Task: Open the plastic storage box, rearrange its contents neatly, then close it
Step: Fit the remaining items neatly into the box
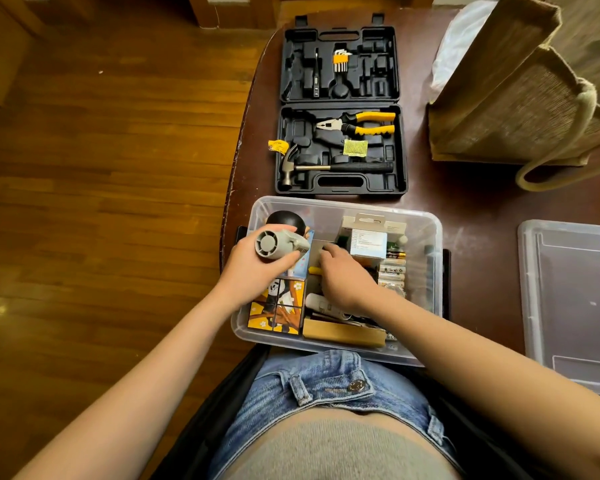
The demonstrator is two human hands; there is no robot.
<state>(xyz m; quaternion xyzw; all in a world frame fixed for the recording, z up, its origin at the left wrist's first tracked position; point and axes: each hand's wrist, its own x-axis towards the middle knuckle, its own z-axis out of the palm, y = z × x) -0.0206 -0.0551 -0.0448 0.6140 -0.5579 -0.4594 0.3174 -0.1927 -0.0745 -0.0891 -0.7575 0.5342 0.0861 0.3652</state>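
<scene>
Over the open box (329, 207), left hand (253, 268) fingers around a grey fan (278, 244).

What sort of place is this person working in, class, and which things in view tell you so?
Probably a room at home: a wooden floor, a dark table holding an open tool case, a burlap bag and a clear storage box of household oddments.
</scene>
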